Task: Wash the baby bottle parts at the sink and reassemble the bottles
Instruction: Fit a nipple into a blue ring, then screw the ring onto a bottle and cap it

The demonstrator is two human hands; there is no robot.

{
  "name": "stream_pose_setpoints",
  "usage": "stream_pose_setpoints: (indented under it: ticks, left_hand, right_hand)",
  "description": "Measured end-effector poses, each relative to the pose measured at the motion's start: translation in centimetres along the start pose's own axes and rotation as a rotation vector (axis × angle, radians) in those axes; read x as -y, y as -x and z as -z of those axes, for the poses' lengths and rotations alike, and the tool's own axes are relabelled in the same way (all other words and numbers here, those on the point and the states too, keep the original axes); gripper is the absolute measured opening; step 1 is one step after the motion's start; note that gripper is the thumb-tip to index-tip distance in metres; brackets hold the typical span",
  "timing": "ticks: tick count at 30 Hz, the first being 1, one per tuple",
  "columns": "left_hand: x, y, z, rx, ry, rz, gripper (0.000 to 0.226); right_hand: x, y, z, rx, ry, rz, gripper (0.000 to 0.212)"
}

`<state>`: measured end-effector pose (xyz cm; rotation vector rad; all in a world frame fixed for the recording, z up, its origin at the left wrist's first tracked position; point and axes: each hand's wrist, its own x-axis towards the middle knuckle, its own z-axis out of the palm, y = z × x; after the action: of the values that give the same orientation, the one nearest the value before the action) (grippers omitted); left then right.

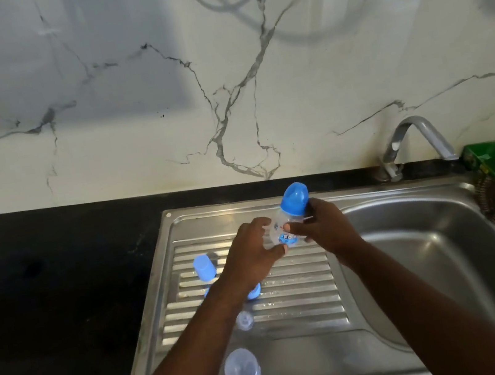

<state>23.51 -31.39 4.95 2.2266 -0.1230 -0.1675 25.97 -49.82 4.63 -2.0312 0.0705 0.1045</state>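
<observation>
Fingers (298, 228) of the right hand (327, 228) are curled round the upper body of a bottle (291, 225), which is held nearly upright over the draining board (305, 295) just left of the basin (444, 253), while its lower part is gripped by the left hand (250, 253). That bottle is judged to be put together, its blue cap (295, 197) seated. Another is left to be assembled: a clear body (242, 370), a teat (244, 320), a blue ring (254, 292) half hidden by the left arm and a loose cap (204, 267) are spread on the board, and whether they are washed cannot be told.
</observation>
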Motion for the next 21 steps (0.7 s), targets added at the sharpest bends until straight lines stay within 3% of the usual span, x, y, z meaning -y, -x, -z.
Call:
stream_pose_setpoints:
  ticks: [3,7,21]
  left_hand:
    - [1.1,-1.4,0.8,-0.057,-0.027,0.008,0.040]
    - [1.9,-3.0,1.7,-0.102,-0.012,0.028,0.028]
    - [4.3,-4.1,2.4,-0.145,0.109,0.130,0.022]
  right_hand:
    - [-1.3,-2.6,-0.9,-0.078,0.156,-0.042,0.059]
    - [-1.8,-5.5,-2.2,-0.096,0.273,-0.028,0.055]
    - [-4.1,-11.8,-3.9,-0.049,0.363,-0.022,0.044]
